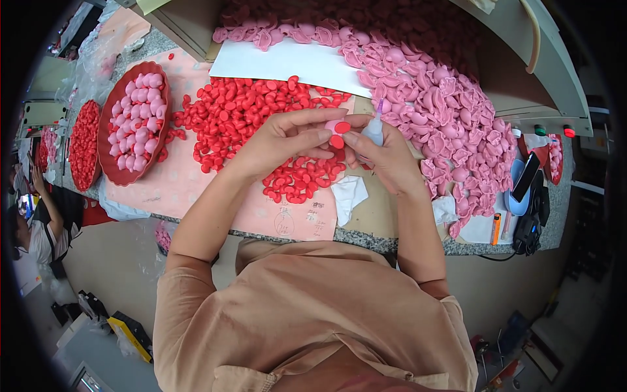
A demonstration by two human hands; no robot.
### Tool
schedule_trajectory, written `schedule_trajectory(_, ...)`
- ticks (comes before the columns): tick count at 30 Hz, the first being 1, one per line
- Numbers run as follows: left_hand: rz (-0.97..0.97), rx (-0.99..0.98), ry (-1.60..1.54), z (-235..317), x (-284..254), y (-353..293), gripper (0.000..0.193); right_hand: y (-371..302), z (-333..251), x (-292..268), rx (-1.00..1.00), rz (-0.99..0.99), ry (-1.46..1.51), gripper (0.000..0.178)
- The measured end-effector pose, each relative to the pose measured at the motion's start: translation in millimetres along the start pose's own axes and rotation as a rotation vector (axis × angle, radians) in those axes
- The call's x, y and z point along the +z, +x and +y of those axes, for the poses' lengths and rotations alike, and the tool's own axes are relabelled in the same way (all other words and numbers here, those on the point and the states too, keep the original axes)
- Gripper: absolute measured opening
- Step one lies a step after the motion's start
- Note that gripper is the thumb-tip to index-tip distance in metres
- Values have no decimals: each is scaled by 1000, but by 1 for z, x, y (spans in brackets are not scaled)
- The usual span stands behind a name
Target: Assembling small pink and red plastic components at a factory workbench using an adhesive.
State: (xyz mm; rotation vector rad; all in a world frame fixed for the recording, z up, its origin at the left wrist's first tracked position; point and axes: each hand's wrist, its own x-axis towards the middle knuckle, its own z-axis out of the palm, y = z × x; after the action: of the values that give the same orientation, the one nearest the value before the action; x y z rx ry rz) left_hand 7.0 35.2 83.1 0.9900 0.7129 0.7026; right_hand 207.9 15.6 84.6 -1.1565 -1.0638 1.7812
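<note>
Over the near middle of the table, my left hand (282,142) pinches a small pink piece with two red oval feet (337,132) between thumb and fingers. My right hand (390,157) is closed round a small clear squeeze bottle (373,130) with a thin purple tip pointing away from me. Its thumb tip meets the red part of the piece, so both hands touch it. A heap of small red bean-shaped pieces (235,114) lies beneath and left of my hands. To the right spreads a big heap of pink moulded pieces (450,124), some round, some with wavy edges.
A red oval basin (123,175) at the left holds pink-and-red pieces. Beside it stands another container of red pieces (85,147). A white sheet (281,62) lies at the back, and a crumpled tissue (350,196) near the front edge. A phone (526,176) leans at the right.
</note>
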Motion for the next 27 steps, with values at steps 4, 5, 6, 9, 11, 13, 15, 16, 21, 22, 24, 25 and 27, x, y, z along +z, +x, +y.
schedule_trajectory(4, -81, -63, -106, -5, -9, 2, 39, 2, 4, 0, -11, -40, 9, 23)
schedule_trajectory(5, -79, -64, -107, -4, -11, 2, 39, 2, 5, 0, -14, -55, -5, 23)
schedule_trajectory(6, -107, -76, -85, -3, -13, 2, 39, 2, 5, 0, -12, -56, -5, 23)
schedule_trajectory(9, -137, -106, -94, -2, -14, 0, 39, 1, 7, -1, 14, -94, -25, 22)
schedule_trajectory(11, -140, -124, -123, -2, -14, 0, 39, 1, 8, -1, 23, -107, -43, 23)
schedule_trajectory(13, -134, -146, -95, -2, -15, -1, 38, 1, 8, 0, 36, -122, -36, 24)
schedule_trajectory(15, -197, -171, -165, -5, -19, -2, 38, 0, 8, 2, 48, -136, -30, 26)
schedule_trajectory(16, -262, -195, -235, -6, -20, -2, 37, 0, 8, 3, 51, -142, -28, 29)
schedule_trajectory(21, -228, -183, -170, -4, -17, -1, 36, 0, 6, 2, 57, -162, -38, 35)
schedule_trajectory(22, -232, -180, -181, -4, -17, 0, 35, 1, 7, 0, 69, -162, -49, 36)
schedule_trajectory(24, -231, -168, -169, -4, -16, 0, 34, 1, 8, 0, 81, -162, -59, 37)
schedule_trajectory(25, -231, -155, -157, -4, -16, 1, 34, 1, 7, 1, 75, -160, -34, 37)
schedule_trajectory(27, -232, -158, -176, -6, -16, 1, 33, 2, 7, 0, 69, -157, -7, 37)
